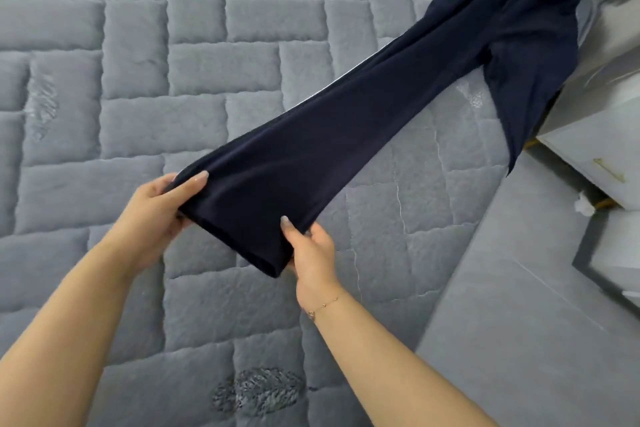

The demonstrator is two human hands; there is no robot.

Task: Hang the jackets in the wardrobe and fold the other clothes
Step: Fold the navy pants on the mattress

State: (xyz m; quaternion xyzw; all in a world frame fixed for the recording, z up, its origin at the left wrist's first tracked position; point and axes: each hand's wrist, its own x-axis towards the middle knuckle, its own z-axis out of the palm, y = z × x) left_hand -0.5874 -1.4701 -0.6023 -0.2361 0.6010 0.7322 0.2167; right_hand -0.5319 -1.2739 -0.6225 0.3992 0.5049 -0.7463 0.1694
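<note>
1. My left hand (157, 208) pinches one corner of the hem, thumb on top and fingers curled under the cloth; my right hand (311, 253) pinches the other corner the same way
2. Between them hangs the leg end of the dark navy trousers (381, 107), lifted just clear of the bed
3. The trousers run away to the far right, waistband at the far right edge of the grey quilted mattress (138, 62), one part slipping over its side toward the white cabinet (595, 149)
4. The fabric looks thin, soft and light, sagging between my grips; I judge it will slide and droop, so holding both hem corners taut suits a fold toward the waistband
</note>
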